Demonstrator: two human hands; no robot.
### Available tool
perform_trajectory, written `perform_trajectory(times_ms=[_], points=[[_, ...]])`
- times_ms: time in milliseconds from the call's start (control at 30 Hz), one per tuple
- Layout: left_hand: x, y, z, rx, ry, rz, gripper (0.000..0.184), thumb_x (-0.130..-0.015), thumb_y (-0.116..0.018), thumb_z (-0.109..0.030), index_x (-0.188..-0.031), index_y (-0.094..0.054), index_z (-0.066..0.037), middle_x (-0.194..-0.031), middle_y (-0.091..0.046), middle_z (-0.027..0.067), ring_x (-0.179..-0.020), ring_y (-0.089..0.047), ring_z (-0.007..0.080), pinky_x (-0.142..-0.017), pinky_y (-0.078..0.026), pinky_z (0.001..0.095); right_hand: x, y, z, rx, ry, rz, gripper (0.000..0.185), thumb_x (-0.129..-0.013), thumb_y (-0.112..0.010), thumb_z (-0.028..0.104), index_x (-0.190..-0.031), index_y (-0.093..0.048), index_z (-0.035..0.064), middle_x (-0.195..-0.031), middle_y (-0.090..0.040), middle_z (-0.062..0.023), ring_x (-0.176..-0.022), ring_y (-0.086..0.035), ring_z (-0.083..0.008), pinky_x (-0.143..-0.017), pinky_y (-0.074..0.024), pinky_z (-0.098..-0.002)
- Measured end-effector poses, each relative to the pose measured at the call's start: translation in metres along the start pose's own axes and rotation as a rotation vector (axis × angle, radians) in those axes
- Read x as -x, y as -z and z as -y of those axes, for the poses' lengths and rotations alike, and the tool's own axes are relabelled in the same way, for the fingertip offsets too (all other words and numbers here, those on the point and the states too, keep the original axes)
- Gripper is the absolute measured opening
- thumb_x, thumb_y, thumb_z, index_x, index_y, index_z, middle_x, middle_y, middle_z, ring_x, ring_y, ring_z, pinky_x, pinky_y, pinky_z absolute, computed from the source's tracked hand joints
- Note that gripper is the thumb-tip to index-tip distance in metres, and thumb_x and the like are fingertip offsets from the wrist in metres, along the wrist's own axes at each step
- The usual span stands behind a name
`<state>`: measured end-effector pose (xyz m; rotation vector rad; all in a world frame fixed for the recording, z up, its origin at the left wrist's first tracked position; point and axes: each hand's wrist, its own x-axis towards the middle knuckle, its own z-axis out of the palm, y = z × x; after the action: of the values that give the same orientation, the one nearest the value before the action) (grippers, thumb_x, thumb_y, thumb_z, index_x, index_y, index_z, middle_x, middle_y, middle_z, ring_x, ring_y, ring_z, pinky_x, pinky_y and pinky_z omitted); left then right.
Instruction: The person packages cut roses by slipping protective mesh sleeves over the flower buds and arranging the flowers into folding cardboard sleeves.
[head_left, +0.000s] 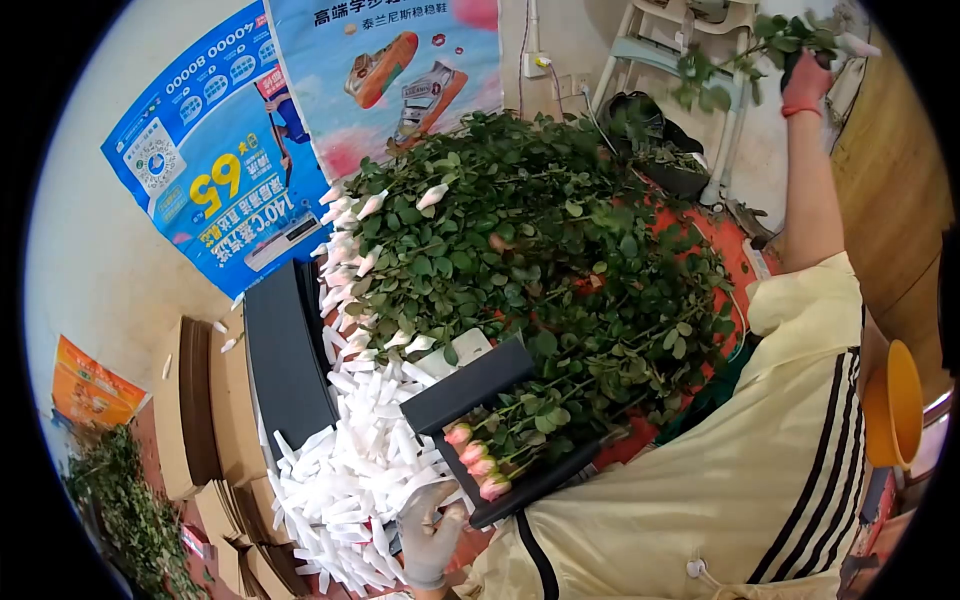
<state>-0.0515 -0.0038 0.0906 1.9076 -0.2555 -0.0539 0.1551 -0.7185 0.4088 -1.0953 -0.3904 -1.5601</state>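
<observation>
My right hand (pixel 806 84), in a reddish-pink glove, is raised at the upper right. It is closed around a rose (pixel 780 38); the bud is covered by a pale sleeve, and leafy stems reach left. My left hand (pixel 430 530), in a white glove, rests low beside the pile of white sleeves (pixel 350 460), thumb and fingers apart with nothing visible between them. Just right of it, several pink roses (pixel 478 462) lie side by side in a black holder (pixel 535 490). A black padded bar (pixel 468 384) lies above their heads.
A large heap of leafy roses (pixel 500 240) covers the red table (pixel 725 250), many buds in white sleeves at its left. Black sheets (pixel 285 350) and cardboard (pixel 195 410) stand left. A chair (pixel 640 50) is behind; a yellow-orange bucket (pixel 893 405) stands right.
</observation>
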Motion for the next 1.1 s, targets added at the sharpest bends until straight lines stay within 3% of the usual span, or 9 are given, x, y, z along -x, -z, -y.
perform_trajectory(times_ms=[100, 300, 400, 533, 667, 733, 867, 1000, 1100], points=[[-0.007, -0.002, 0.005, 0.063, -0.132, -0.118, 0.049, -0.082, -0.067, -0.038, -0.100, -0.061, 0.006, -0.096, -0.063, 0.0142, -0.089, -0.059, 0.0224, -0.081, -0.046, 0.0338, 0.069, -0.093, 0.067, 0.188, 0.041, -0.022, 0.022, -0.082, -0.059, 0.009, -0.102, -0.061, 0.0014, -0.097, -0.064, -0.0109, -0.082, -0.063, -0.0233, -0.076, -0.0501, -0.0351], [-0.059, -0.021, -0.066, 0.145, -0.275, -0.337, 0.099, -0.070, -0.075, -0.049, -0.141, -0.028, 0.001, -0.101, -0.052, 0.0111, -0.079, -0.053, 0.0152, -0.073, -0.046, 0.0287, 0.300, -0.205, 0.103, 0.707, 0.578, 1.043, 0.037, -0.070, -0.060, 0.014, -0.107, -0.060, 0.0119, -0.096, -0.060, -0.0099, -0.083, -0.060, -0.0221, -0.068, -0.0488, -0.0325], [-0.068, -0.023, -0.079, -0.019, -0.472, -0.414, 0.100, -0.065, -0.079, -0.048, -0.138, -0.032, 0.001, -0.090, -0.054, 0.0060, -0.069, -0.049, 0.0095, -0.064, -0.042, 0.0231, 0.401, -0.204, 0.114, 0.591, 0.453, 1.469, 0.044, -0.068, -0.062, 0.022, -0.112, -0.058, 0.0179, -0.095, -0.057, -0.0080, -0.080, -0.058, -0.0231, -0.064, -0.0454, -0.0328], [-0.065, -0.021, -0.096, 0.049, -0.604, -0.554, 0.047, -0.080, -0.069, -0.026, -0.112, -0.058, 0.007, -0.100, -0.065, 0.0139, -0.069, -0.058, 0.0136, -0.066, -0.046, 0.0249, 0.470, -0.189, 0.125, 0.251, 0.442, 1.391, 0.048, -0.071, -0.064, 0.026, -0.118, -0.056, 0.0187, -0.107, -0.056, -0.0093, -0.088, -0.058, -0.0251, -0.073, -0.0453, -0.0379], [-0.062, -0.006, -0.101, -0.359, -0.696, -0.573, 0.035, -0.067, -0.062, 0.002, -0.101, -0.063, 0.004, -0.071, -0.061, 0.0128, -0.061, -0.057, 0.0187, -0.055, -0.044, 0.0283, 0.465, -0.196, 0.139, 0.411, 0.175, 1.805, 0.052, -0.077, -0.063, 0.032, -0.122, -0.052, 0.0090, -0.129, -0.049, -0.0171, -0.105, -0.056, -0.0269, -0.086, -0.0466, -0.0354], [-0.059, -0.003, -0.104, -0.307, -0.635, -0.604, 0.030, -0.065, -0.061, 0.003, -0.095, -0.065, 0.003, -0.066, -0.058, 0.0118, -0.055, -0.054, 0.0199, -0.051, -0.041, 0.0296, 0.452, -0.187, 0.151, 0.281, 0.197, 1.554, 0.059, -0.072, -0.069, 0.030, -0.123, -0.050, 0.0063, -0.129, -0.047, -0.0196, -0.109, -0.055, -0.0280, -0.085, -0.0469, -0.0368], [-0.061, -0.013, -0.103, -0.084, -0.790, -0.567, 0.026, -0.066, -0.068, 0.000, -0.091, -0.066, -0.002, -0.059, -0.054, 0.0077, -0.051, -0.054, 0.0233, -0.048, -0.042, 0.0322, 0.463, -0.192, 0.162, 0.078, -0.035, 1.696, 0.055, -0.066, -0.071, 0.021, -0.116, -0.053, 0.0039, -0.121, -0.053, -0.0175, -0.101, -0.059, -0.0291, -0.077, -0.0483, -0.0393], [-0.051, -0.013, -0.096, -0.093, -0.780, -0.574, 0.022, -0.067, -0.068, -0.003, -0.089, -0.065, -0.003, -0.058, -0.054, 0.0072, -0.052, -0.055, 0.0241, -0.050, -0.043, 0.0325, 0.473, -0.182, 0.155, 0.074, 0.147, 1.520, 0.049, -0.058, -0.063, 0.009, -0.107, -0.062, 0.0058, -0.104, -0.063, -0.0103, -0.084, -0.062, -0.0274, -0.070, -0.0489, -0.0349], [-0.037, 0.003, -0.095, -0.165, -0.848, -0.440, 0.014, -0.086, -0.059, -0.014, -0.091, -0.059, -0.001, -0.067, -0.057, 0.0116, -0.056, -0.056, 0.0223, -0.050, -0.045, 0.0311, 0.477, -0.178, 0.157, 0.152, 0.297, 1.376, 0.048, -0.063, -0.070, 0.009, -0.109, -0.057, 0.0090, -0.105, -0.061, -0.0069, -0.082, -0.061, -0.0264, -0.076, -0.0437, -0.0350]])
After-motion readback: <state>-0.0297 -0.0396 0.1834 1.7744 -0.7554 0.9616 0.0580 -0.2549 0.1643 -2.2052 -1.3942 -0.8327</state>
